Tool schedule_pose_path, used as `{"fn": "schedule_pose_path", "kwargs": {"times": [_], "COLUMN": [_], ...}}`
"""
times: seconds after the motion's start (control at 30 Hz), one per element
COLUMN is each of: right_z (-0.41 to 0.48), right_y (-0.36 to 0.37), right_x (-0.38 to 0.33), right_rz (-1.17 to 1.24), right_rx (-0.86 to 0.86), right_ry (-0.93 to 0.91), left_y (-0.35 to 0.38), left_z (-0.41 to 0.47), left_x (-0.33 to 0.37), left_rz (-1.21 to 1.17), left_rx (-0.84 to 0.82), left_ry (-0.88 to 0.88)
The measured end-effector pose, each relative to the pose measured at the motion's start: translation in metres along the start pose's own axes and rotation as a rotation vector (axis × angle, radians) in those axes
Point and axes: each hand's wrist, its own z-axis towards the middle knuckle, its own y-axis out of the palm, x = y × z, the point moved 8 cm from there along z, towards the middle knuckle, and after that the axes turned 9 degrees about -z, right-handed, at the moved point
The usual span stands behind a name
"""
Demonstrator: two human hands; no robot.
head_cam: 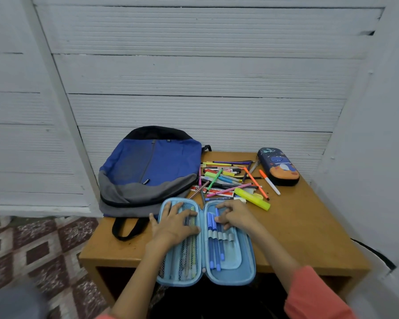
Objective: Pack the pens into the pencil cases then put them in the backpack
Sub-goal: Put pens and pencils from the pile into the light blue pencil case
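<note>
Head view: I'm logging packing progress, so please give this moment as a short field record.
open case: light blue pencil case, spread flat at table front edge
left hand: flat on its mesh half
right hand: fingers curled on a blue pen in the loops
loose pens: pile behind the case
second case: dark printed pencil case, closed, far right
backpack: blue and grey, left of the pile

The left hand (174,223) lies flat over the far end of the open case's (248,268) mesh pocket, hiding the pens beneath. The right hand (236,215) covers the tops of the blue pens (214,249); whether its curled fingers pinch one cannot be told. The case hides the backpack's (152,166) near right corner. Print on the box (219,192) under the pile (228,178) is too small to read. Both arms are cut off at the near edge; a blurred grey shape (12,302) fills the near left corner.
</note>
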Motion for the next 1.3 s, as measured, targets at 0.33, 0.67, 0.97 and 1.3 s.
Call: {"fn": "schedule_pose_path", "kwargs": {"times": [0.33,0.67,0.97,1.3], "right_z": [0.01,0.04,0.04,0.038], "right_y": [-0.023,-0.04,-0.036,-0.049], "right_x": [-0.006,-0.04,-0.045,-0.039], "right_rz": [-0.036,-0.866,-1.032,-0.424], "right_rx": [0.134,0.361,0.355,0.459], "right_ry": [-0.018,-0.135,-0.153,-0.234], "left_y": [0.0,-0.001,-0.001,-0.003], "left_z": [0.001,0.002,0.003,0.0], "left_x": [-0.001,-0.001,-0.002,0.001], "left_rz": [-0.013,-0.007,-0.009,-0.016], "left_rx": [-0.008,-0.003,-0.011,-0.013], "left_ry": [0.002,0.014,0.01,0.004]}}
